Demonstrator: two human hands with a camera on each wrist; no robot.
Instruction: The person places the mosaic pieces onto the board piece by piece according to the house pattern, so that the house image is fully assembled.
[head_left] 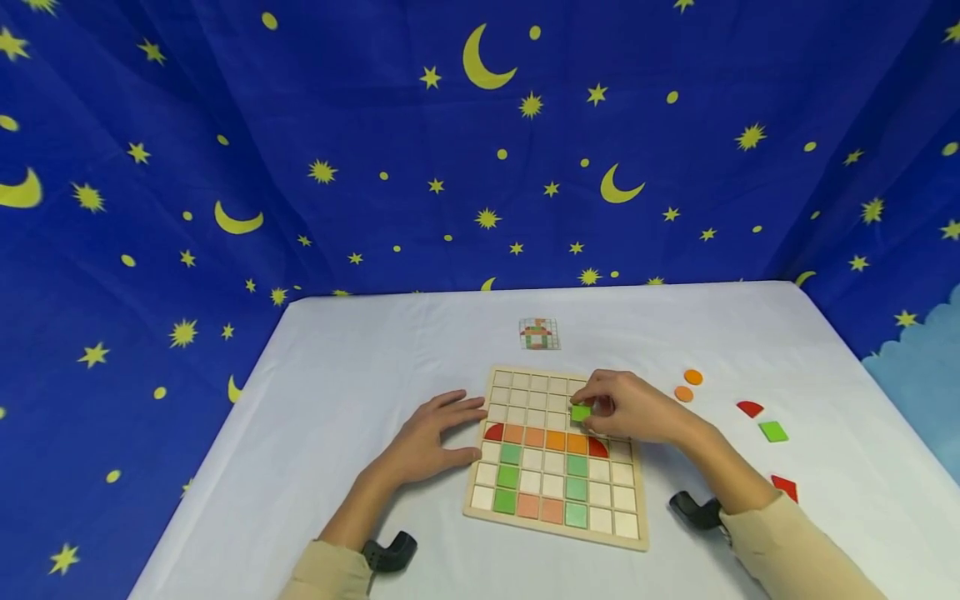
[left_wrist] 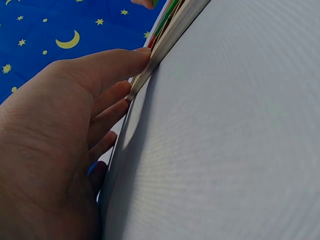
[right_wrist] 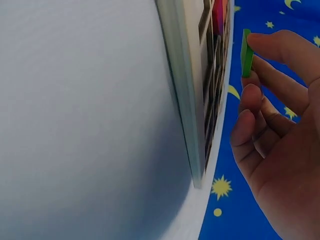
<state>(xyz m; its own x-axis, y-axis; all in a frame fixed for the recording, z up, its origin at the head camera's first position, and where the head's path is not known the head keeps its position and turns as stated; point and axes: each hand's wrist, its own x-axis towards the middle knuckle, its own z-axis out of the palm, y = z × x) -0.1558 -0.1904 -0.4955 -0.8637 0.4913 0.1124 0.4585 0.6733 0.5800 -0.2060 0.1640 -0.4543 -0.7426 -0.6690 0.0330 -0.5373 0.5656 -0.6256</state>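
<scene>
A wooden grid board lies on the white table, its lower half partly filled with red, orange, salmon and green tiles. Between thumb and fingers my right hand pinches a bright green square tile over the board's upper right part. In the right wrist view that green tile is seen edge-on, raised off the board. My left hand rests at the board's left edge with fingers spread, thumb and fingertips touching the rim. The left wrist view shows the thumb against the board's side.
Behind the board lies a small pattern card. To the right are two orange discs, a red quarter-circle, a green square and a red piece partly hidden by the right arm. A starry blue curtain surrounds the table.
</scene>
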